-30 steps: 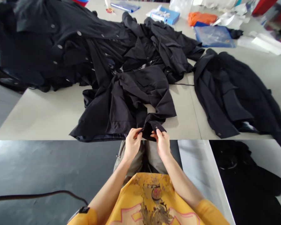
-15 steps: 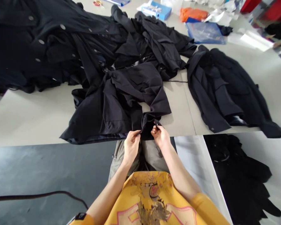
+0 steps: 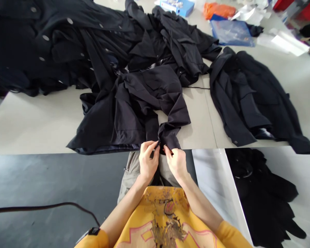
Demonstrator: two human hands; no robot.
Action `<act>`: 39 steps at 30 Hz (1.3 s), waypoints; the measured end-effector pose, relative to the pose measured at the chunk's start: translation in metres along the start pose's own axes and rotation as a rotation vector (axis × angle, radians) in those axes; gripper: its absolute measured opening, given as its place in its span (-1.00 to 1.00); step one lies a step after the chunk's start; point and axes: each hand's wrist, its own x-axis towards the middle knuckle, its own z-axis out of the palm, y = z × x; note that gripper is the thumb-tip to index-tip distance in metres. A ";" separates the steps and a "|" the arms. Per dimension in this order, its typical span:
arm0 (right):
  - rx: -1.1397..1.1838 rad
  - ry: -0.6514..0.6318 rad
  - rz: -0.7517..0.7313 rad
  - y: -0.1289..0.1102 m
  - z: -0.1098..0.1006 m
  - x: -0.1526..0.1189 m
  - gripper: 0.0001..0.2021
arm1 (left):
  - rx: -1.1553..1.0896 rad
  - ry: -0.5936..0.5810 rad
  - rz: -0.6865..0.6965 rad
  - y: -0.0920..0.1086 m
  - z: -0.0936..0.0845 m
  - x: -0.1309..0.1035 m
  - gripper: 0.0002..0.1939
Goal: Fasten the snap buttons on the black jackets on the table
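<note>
A dark jacket lies spread on the pale table, its lower edge at the table's front. One sleeve bends down to the table edge, where both hands pinch its cuff. My left hand grips the cuff's left side between thumb and fingers. Close beside it on the right, my right hand pinches the other side of the cuff. The fingertips are a short gap apart, and small details of the fabric between them are too small to tell.
Dark coats with metal buttons are heaped at the left. Another dark jacket lies at the right of the table. Behind are a blue box, an orange bundle and a clear blue folder. Black cloth hangs lower right.
The two hands have come closer together, and the right hand has turned and moved slightly down with the cuff's edge. The sleeve end now lies flatter between them.
</note>
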 end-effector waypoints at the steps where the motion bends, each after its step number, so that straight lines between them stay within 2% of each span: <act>1: -0.045 0.006 -0.020 0.000 -0.001 0.000 -0.57 | 0.010 -0.013 0.032 0.000 0.000 0.000 -0.82; 7: -0.134 -0.028 -0.081 -0.009 -0.004 -0.003 -0.61 | 0.052 -0.057 0.100 -0.001 0.000 -0.003 -0.78; 14: -0.080 -0.044 0.019 -0.020 -0.009 -0.005 -0.57 | 0.052 -0.067 0.124 0.002 -0.002 -0.002 -0.76; 20: -0.144 -0.047 0.031 -0.025 -0.004 -0.004 -0.63 | 0.036 -0.066 0.064 0.004 0.002 -0.005 -0.76; 23: -0.101 -0.061 0.045 -0.025 -0.003 -0.003 -0.63 | 0.052 -0.088 0.063 0.002 0.003 -0.007 -0.74; 25: -0.003 -0.059 0.095 -0.022 -0.002 0.000 -0.60 | 0.093 -0.107 0.086 0.000 0.004 -0.008 -0.70; 29: 0.340 -0.046 0.302 -0.013 0.001 0.007 -0.47 | 0.226 -0.190 0.158 0.003 0.008 -0.010 -0.62; 34: 0.895 -0.037 0.428 -0.005 0.012 0.012 -0.59 | 0.322 -0.333 0.150 0.015 0.017 -0.016 -0.53; 36: 0.970 -0.083 0.496 0.001 0.015 0.012 -0.59 | 0.300 -0.365 0.109 0.017 0.019 -0.019 -0.49; 39: 0.947 -0.135 0.555 0.012 0.017 0.012 -0.63 | 0.205 -0.382 0.068 0.015 0.019 -0.021 -0.46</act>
